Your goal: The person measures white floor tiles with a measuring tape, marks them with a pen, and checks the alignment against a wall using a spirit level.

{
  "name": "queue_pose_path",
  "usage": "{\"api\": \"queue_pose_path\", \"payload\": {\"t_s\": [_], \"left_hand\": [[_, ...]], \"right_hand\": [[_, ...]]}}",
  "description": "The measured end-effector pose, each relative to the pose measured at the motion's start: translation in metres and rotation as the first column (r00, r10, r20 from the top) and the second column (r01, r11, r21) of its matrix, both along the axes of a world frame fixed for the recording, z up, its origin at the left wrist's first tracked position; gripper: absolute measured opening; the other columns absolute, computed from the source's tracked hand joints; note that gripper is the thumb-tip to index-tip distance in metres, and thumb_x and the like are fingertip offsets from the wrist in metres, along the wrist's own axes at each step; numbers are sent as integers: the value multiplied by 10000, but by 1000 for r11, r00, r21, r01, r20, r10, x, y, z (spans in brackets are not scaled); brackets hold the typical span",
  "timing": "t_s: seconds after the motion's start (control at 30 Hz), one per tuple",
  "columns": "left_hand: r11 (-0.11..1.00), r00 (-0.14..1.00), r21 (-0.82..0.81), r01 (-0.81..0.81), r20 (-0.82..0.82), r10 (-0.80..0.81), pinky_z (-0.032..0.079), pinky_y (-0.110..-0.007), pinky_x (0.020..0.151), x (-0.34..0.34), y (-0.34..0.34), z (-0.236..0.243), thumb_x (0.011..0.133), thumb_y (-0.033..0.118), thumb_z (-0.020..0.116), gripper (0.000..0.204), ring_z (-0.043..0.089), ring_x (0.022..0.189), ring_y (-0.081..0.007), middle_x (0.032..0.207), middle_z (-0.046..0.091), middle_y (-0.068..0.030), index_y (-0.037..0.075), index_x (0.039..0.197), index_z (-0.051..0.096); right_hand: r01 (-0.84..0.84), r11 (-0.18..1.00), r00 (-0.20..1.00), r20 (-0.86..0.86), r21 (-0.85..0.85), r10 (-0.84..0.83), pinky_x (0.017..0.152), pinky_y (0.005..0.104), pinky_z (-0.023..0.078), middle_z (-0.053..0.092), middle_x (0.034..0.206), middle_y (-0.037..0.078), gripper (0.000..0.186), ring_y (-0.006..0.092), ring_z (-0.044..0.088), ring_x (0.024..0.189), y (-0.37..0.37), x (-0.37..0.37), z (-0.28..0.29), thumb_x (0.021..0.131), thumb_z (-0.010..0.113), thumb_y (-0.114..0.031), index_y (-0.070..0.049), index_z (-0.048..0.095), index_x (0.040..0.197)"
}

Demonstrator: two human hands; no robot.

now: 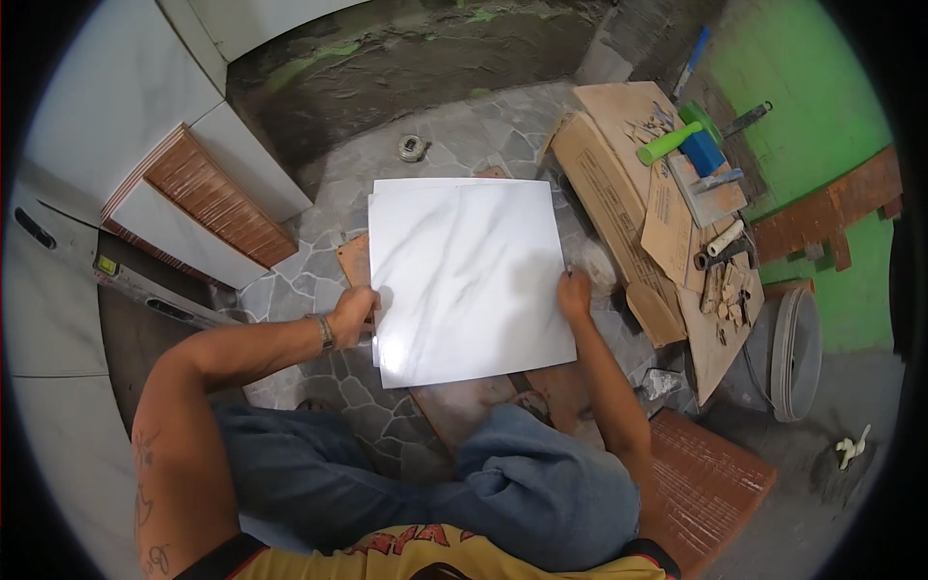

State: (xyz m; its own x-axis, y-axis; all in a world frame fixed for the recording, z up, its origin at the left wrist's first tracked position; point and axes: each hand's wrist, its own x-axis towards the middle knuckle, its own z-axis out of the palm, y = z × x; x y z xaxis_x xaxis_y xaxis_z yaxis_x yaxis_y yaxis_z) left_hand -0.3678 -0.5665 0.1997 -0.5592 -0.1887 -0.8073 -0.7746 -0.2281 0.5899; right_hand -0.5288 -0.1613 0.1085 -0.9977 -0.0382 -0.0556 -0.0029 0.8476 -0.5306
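Note:
A white floor tile [469,280] with grey marble veining lies flat in front of me. Another white tile's edge peeks out from under its far and left sides. My left hand [353,314], a watch on its wrist, is closed on the left edge, fingers partly hidden. At the opposite edge, my right hand [574,295] is closed too. A small dark tip sticks up by its fingers, too small to name. Brown boards [464,401] show beneath the tiles, near my knees.
A tape measure [412,148] lies on the stone-patterned floor beyond the tiles. Tiles [208,198] and a spirit level [159,302] lean at the left. To the right, a cardboard box [604,217] carries a green-handled mallet [672,143] and a trowel [710,188], near a bucket [797,353].

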Motion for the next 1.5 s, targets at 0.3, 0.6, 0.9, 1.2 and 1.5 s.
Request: {"api": "queue_pose_path", "payload": {"t_s": [0.3,0.6,0.9,1.2,1.5], "left_hand": [[996,992,92,14,127,-26,493,-431,885,61,-3,-24,783,123,538,164,589,969,-280,951,593,-111,36,915,577],[958,999,285,-3,41,-9,431,-423,1005,97,-5,-54,742,148,549,114,578,1026,-281,1035,617,-124,77,831,556],[996,999,84,25,45,-29,432,-407,983,67,-17,-36,757,150,539,112,558,1007,-271,1015,600,-99,81,844,544],[985,989,124,123,66,-132,467,-380,910,32,-11,-23,804,160,565,114,570,928,-238,962,598,-92,60,858,557],[905,909,-83,417,70,-412,497,-310,808,7,3,39,851,141,611,157,600,857,-173,884,598,-70,37,966,631]], "right_hand": [[-29,1000,997,-75,-6,28,923,522,492,672,1013,315,285,474,627,978,-48,-23,20,837,535,-81,61,704,1017],[-65,984,997,50,164,58,953,535,505,658,1148,281,294,450,633,1087,-91,-43,41,843,562,-154,-9,742,1025],[-49,981,995,89,187,32,1038,513,441,614,1216,286,298,438,586,1180,-81,-22,52,870,551,-155,13,743,1024],[13,975,999,34,220,-21,934,507,519,646,1084,297,252,469,628,1054,-62,-11,40,843,554,-83,39,693,1014],[-82,979,997,31,189,77,925,494,509,648,1159,247,276,434,628,1062,-53,4,59,836,601,-61,13,678,1090]]}}
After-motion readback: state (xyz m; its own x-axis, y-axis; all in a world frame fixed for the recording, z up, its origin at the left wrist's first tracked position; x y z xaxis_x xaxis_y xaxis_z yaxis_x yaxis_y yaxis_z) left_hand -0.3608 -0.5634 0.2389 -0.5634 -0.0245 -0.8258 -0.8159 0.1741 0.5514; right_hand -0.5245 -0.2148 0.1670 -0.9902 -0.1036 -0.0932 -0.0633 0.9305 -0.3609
